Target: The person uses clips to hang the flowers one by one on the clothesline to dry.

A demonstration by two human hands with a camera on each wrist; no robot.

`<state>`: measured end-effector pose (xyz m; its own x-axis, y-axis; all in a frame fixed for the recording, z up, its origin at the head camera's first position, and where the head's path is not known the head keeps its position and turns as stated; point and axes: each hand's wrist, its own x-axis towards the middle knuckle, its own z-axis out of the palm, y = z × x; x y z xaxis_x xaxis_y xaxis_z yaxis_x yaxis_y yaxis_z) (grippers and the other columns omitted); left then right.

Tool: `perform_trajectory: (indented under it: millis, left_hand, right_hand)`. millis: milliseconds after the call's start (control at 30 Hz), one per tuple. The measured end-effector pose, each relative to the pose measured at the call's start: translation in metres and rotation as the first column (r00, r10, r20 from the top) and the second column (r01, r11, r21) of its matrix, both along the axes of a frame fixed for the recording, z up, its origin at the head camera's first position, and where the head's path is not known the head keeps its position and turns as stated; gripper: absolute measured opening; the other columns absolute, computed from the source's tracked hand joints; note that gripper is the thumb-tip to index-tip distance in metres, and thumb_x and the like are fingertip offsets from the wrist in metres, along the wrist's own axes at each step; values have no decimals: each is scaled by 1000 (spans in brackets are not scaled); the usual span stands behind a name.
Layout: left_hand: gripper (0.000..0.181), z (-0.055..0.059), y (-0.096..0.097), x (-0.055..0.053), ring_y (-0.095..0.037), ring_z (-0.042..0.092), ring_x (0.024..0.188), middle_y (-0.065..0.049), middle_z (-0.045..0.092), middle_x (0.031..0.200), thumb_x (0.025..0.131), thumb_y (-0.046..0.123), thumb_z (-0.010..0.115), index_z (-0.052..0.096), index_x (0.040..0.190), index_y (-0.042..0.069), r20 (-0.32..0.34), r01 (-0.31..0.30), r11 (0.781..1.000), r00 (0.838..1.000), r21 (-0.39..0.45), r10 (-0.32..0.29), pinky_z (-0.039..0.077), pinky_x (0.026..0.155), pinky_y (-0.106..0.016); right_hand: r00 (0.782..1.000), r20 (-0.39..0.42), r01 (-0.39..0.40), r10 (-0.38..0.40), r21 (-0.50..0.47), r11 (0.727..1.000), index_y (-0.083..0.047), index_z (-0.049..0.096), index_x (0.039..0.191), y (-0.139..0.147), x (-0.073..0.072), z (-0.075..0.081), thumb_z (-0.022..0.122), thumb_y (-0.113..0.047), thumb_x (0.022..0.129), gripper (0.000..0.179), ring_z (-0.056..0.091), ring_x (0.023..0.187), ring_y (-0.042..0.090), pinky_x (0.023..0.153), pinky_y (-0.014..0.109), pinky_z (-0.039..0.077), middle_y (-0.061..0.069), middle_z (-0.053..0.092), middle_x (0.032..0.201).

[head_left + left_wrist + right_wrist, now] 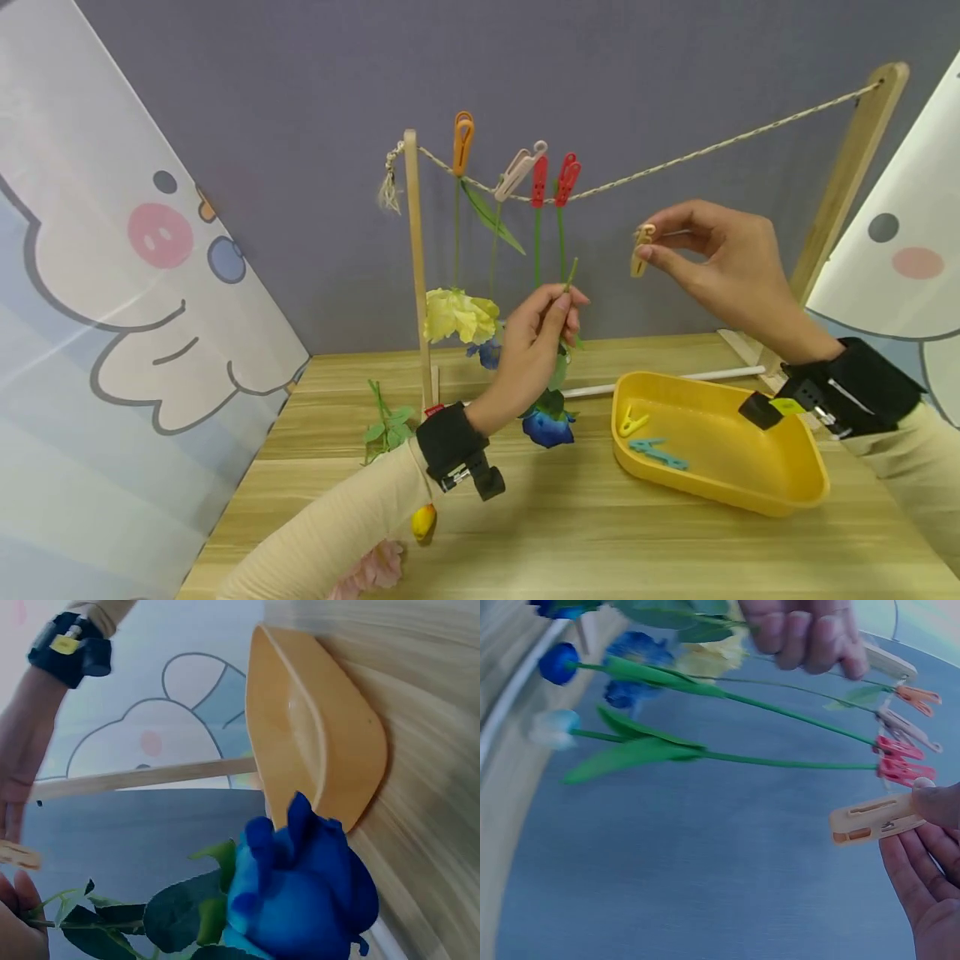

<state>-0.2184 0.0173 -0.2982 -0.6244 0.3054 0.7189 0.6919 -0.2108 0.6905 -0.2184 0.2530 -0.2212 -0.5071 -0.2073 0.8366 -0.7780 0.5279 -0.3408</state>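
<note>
My left hand (536,342) pinches the green stem of a blue rose (547,427), which hangs head down, its stem tip showing above the fingers. In the left wrist view the rose bloom (300,885) and its dark leaves are close up. Between thumb and fingers, my right hand (723,262) holds a pale orange clothespin (640,252), apart from the rope (690,156) and to the right of the stem. On the rope an orange clothespin (463,143), a pale pink one (516,175) and two red ones hold flowers upside down, among them a yellow flower (461,315).
A yellow bin (780,507) at the right holds a yellow clothespin (632,425) and teal clothespins (658,454). Wooden posts (416,250) carry the rope. On the table at left lie green leaves (390,432), a yellow bud (423,522) and a pink flower (375,568), partly behind my left sleeve.
</note>
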Motion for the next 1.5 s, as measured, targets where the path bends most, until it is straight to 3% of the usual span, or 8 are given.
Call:
perform_trajectory:
  millis: [233, 367, 633, 900, 1033, 1167, 1300, 1500]
  left_hand:
    - [28, 5, 25, -18, -41, 53, 80, -22, 54, 93, 113, 12, 40, 60, 120, -7, 73, -28, 998, 997, 61, 24, 52, 73, -31]
    - [28, 17, 35, -26, -40, 53, 82, -18, 55, 93, 113, 12, 40, 59, 121, -7, 108, -32, 994, 994, 107, 21, 52, 73, -27]
    - [27, 38, 56, -46, -27, 55, 77, -18, 58, 90, 111, 10, 43, 62, 118, -8, 181, -116, 974, 980, 196, 81, 52, 70, -24]
    - [27, 44, 72, -49, -19, 55, 75, -4, 59, 86, 111, 13, 43, 65, 116, -3, 301, -153, 955, 951, 256, 71, 52, 69, -21]
    - [27, 46, 74, -51, -15, 55, 74, -3, 59, 86, 112, 15, 43, 64, 116, -2, 327, -159, 948, 943, 275, 63, 52, 68, -21]
    - [28, 48, 75, -52, -11, 55, 73, -3, 58, 86, 112, 15, 42, 64, 117, -3, 332, -151, 946, 942, 287, 49, 52, 69, -21]
    - [28, 48, 77, -54, -13, 55, 75, 0, 57, 86, 112, 15, 42, 64, 116, -2, 330, -144, 943, 943, 300, 39, 52, 69, -21]
    - [30, 48, 76, -54, -44, 57, 88, 1, 58, 86, 112, 14, 41, 64, 119, -5, 323, -160, 944, 944, 288, 62, 54, 72, -23]
  right_hand:
    - [999, -24, -33, 32, -46, 998, 11, 71, 105, -7, -7, 31, 76, 18, 83, 24, 72, 92, 6, 86, 17, 55, 11, 72, 103]
    - [991, 9, -130, 132, -132, 983, 14, 69, 107, -10, -15, 45, 75, 16, 85, 23, 72, 95, 12, 88, 20, 56, 11, 72, 105]
    - [922, 52, -331, 385, -412, 849, 13, 69, 108, -14, -31, 71, 77, 8, 86, 24, 71, 98, 22, 89, 22, 56, 15, 72, 103]
    - [882, 103, -349, 459, -511, 786, 14, 68, 107, -23, -46, 80, 77, 10, 86, 23, 71, 95, 25, 85, 26, 58, 17, 70, 101]
    - [864, 151, -334, 481, -543, 771, 13, 67, 107, -28, -50, 80, 77, 10, 86, 23, 72, 94, 25, 83, 27, 59, 16, 71, 100]
    - [861, 191, -304, 471, -550, 778, 12, 67, 106, -31, -51, 79, 78, 8, 86, 23, 72, 92, 24, 81, 28, 60, 15, 71, 99]
    - [880, 239, -250, 411, -502, 828, 9, 68, 107, -34, -52, 79, 78, 5, 87, 23, 72, 91, 22, 78, 25, 60, 13, 72, 100]
    - [893, 313, -186, 323, -397, 899, 6, 69, 111, -36, -52, 80, 77, 0, 90, 24, 73, 88, 18, 77, 24, 59, 8, 73, 99]
